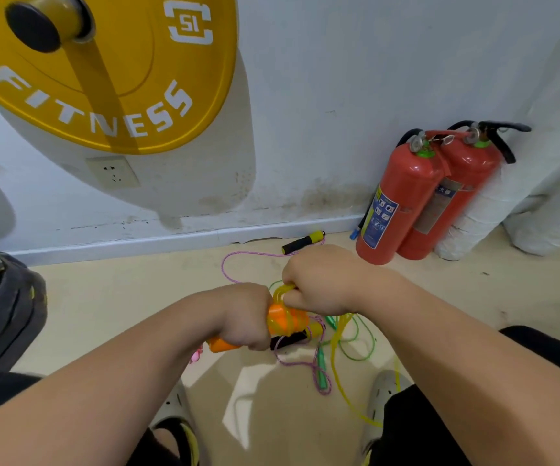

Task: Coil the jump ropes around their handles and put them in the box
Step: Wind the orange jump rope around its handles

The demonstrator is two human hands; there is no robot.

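Gripping the orange handles [223, 345], the left hand [243, 316] braced; the right hand [322, 280] pinched the yellow rope [281, 292], whose slack could snag the pink rope [323, 392].

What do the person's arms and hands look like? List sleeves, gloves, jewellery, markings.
Left forearm and right forearm are bare right to the frame's edge: no sleeves or cuffs show. Left hand and right hand are ungloved, with no ring, watch, band or marking visible on the sides the camera sees. No cables or straps.

Left grip [248, 314] holds orange handles [223, 345] (rope-wrapped); right grip [322, 280] pinches yellow rope [283, 290].
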